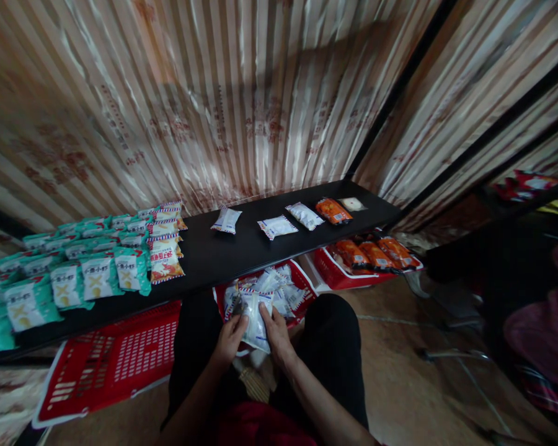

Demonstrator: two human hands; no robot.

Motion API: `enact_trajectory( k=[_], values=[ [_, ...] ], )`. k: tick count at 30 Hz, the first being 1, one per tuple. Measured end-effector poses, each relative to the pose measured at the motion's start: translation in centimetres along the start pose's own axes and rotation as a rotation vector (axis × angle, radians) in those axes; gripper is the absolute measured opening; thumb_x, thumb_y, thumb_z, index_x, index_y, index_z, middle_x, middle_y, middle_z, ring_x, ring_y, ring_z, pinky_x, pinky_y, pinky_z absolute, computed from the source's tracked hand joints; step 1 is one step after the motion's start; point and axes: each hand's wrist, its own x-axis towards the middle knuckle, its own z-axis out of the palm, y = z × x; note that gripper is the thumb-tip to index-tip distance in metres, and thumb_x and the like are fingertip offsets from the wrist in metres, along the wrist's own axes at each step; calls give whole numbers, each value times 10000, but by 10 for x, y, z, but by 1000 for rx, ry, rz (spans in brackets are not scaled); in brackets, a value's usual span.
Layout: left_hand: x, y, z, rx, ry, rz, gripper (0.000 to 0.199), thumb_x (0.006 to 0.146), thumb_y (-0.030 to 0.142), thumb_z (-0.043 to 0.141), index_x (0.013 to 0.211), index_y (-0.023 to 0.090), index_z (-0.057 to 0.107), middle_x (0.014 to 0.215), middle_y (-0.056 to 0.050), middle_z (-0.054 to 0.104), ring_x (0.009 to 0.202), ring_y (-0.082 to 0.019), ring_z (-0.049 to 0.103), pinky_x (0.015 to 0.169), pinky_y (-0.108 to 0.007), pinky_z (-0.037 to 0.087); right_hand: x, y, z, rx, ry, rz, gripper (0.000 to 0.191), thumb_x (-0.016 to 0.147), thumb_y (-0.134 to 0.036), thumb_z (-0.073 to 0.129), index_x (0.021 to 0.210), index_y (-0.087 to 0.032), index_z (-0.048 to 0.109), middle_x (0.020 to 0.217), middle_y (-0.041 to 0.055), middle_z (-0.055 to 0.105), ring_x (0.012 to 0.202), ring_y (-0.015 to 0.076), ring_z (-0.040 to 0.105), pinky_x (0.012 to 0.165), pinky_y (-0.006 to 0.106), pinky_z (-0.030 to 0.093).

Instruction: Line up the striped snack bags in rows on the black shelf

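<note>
Both hands grip one white snack packet (256, 319) with a striped edge, held upright over my lap. My left hand (232, 337) has its fingers closed on the packet's left side. On the right side, my right hand (275, 331) closes on it with the thumb across the front. Right behind the packet is a red basket (308, 280) full of similar white packets (286, 294). On the black shelf beyond lie several separate white packets, among them one packet (226, 220) by itself, another packet (278, 227) and a third packet (304, 215).
Rows of teal snack bags (100, 277) and a column of striped-edge bags (166, 257) stand left on the black shelf (204, 260). An orange packet (333, 211) lies to the right. Below are a red basket of orange packets (374, 255) and a tilted red basket (116, 353). Another person (546, 328) sits at right.
</note>
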Motion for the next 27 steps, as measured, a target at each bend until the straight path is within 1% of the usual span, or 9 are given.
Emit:
enact_trajectory(
  k=[2, 5, 7, 10, 13, 17, 21, 24, 27],
  values=[
    [1, 1, -1, 27, 1, -21, 704, 695, 706, 495, 1009, 97, 659, 911, -122, 706, 889, -264, 640, 786, -341, 495, -1, 2, 1, -13, -10, -16, 524, 701, -557, 613, 1020, -141, 630, 936, 99, 700, 869, 253, 644, 822, 381, 490],
    [3, 2, -1, 21, 14, -26, 719, 700, 711, 477, 1053, 109, 650, 997, -126, 692, 984, -269, 614, 870, -349, 471, -1, 4, 0, -25, -25, -39, 503, 707, -546, 613, 1013, -148, 633, 944, 96, 699, 874, 247, 641, 824, 379, 487],
    [3, 1, 0, 3, 20, -21, 717, 699, 711, 476, 1057, 115, 649, 1002, -123, 692, 982, -267, 616, 881, -352, 467, -1, 5, -1, -35, -30, -46, 503, 705, -551, 613, 1005, -148, 634, 943, 95, 700, 877, 249, 639, 822, 377, 487],
    [2, -2, 3, -6, 51, -15, 681, 696, 704, 486, 991, 116, 665, 925, -113, 705, 865, -258, 643, 808, -352, 492, 0, 6, -3, -60, -20, -58, 518, 697, -563, 617, 993, -138, 633, 924, 97, 700, 877, 260, 636, 815, 383, 489],
    [2, -6, 5, 33, 124, -11, 637, 680, 704, 496, 870, 122, 670, 794, -89, 701, 739, -229, 640, 691, -314, 500, 0, 8, -3, -69, -9, -86, 521, 693, -558, 624, 998, -135, 631, 909, 97, 702, 877, 262, 634, 809, 380, 489],
    [3, -10, 4, 86, 210, -3, 608, 642, 715, 522, 758, 133, 654, 703, -68, 675, 684, -206, 621, 616, -269, 479, -1, 7, -2, -84, -6, -84, 521, 690, -574, 618, 972, -136, 636, 879, 92, 706, 858, 264, 637, 780, 364, 495],
    [2, -13, 4, 56, 240, -20, 624, 628, 728, 523, 751, 130, 652, 666, -58, 664, 626, -187, 608, 582, -257, 473, -4, 5, 1, -95, -24, -91, 493, 692, -572, 620, 947, -149, 634, 864, 80, 707, 885, 268, 629, 762, 345, 493],
    [1, -17, 5, 49, 257, -5, 622, 636, 728, 517, 751, 130, 646, 651, -53, 658, 615, -183, 606, 570, -250, 471, -6, 3, 2, -82, -33, -79, 496, 679, -580, 628, 924, -148, 632, 857, 79, 705, 826, 256, 636, 725, 333, 497],
    [0, -20, 5, 60, 265, 11, 603, 669, 712, 498, 770, 135, 643, 664, -55, 664, 630, -188, 613, 577, -251, 475, -8, 1, 4, -72, -42, -74, 485, 680, -592, 618, 895, -157, 631, 867, 72, 702, 807, 240, 635, 728, 319, 494]
  ],
)
